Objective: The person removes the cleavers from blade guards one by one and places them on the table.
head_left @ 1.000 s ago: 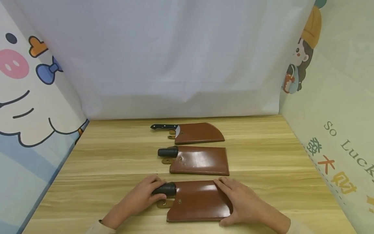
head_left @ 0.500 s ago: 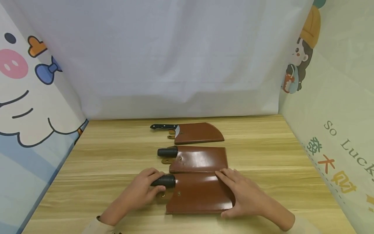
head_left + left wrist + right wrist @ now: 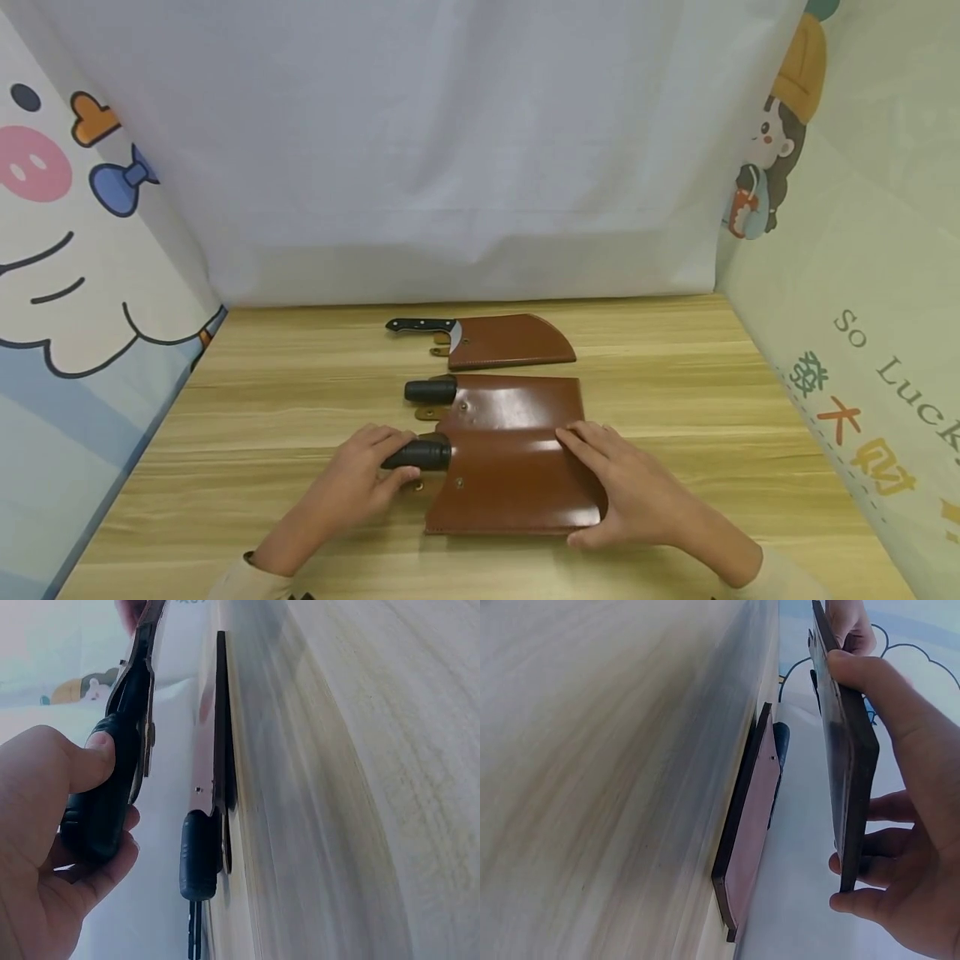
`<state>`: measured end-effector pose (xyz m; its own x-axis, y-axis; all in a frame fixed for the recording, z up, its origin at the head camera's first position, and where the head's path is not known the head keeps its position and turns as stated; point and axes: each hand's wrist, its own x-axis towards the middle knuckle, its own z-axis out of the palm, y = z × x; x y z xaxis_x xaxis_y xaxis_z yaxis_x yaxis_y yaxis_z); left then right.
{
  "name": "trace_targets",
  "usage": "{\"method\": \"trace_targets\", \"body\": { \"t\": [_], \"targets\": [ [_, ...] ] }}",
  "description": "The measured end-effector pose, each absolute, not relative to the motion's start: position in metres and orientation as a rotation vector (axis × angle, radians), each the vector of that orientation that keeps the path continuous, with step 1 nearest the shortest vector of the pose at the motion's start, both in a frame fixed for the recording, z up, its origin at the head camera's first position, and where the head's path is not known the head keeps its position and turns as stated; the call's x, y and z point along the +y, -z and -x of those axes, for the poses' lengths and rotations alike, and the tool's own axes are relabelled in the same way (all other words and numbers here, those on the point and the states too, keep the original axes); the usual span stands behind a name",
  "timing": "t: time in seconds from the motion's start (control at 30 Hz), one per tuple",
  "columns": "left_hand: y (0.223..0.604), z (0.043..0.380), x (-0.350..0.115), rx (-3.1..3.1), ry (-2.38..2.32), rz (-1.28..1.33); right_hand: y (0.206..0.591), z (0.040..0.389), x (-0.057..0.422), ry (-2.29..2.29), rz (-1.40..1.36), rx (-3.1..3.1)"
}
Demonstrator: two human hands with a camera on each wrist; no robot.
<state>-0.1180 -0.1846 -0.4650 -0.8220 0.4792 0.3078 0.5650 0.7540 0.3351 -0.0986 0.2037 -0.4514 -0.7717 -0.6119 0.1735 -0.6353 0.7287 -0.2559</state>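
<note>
A cleaver in a brown leather sheath point(image 3: 517, 487) is held nearest me in the head view, raised above the table. My left hand point(image 3: 358, 473) grips its black handle point(image 3: 97, 802), thumb on one side and fingers curled under in the left wrist view. At the sheath's right end, my right hand point(image 3: 630, 487) holds the edges between thumb and fingers, as the right wrist view point(image 3: 847, 757) shows. Part of a second sheathed cleaver point(image 3: 517, 402), lying flat, is hidden behind it in the head view.
Behind these lies a third sheathed cleaver point(image 3: 510, 342) with a riveted black handle point(image 3: 420, 325). All rest on a wood-grain table point(image 3: 285, 367). A white backdrop point(image 3: 465, 167) stands at the back; printed cartoon panels flank the sides.
Both hands have lifted the near cleaver off the table and moved it away from me, so it now overlaps the middle sheath in the head view. The other two cleavers have not moved.
</note>
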Motion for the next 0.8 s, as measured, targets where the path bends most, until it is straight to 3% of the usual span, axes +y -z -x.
{"method": "trace_targets", "body": {
  "t": [0.8],
  "targets": [
    [0.465,0.125,-0.199,-2.585,0.679,0.859,0.450,0.100,0.224,-0.455,-0.974,-2.820]
  ]
}}
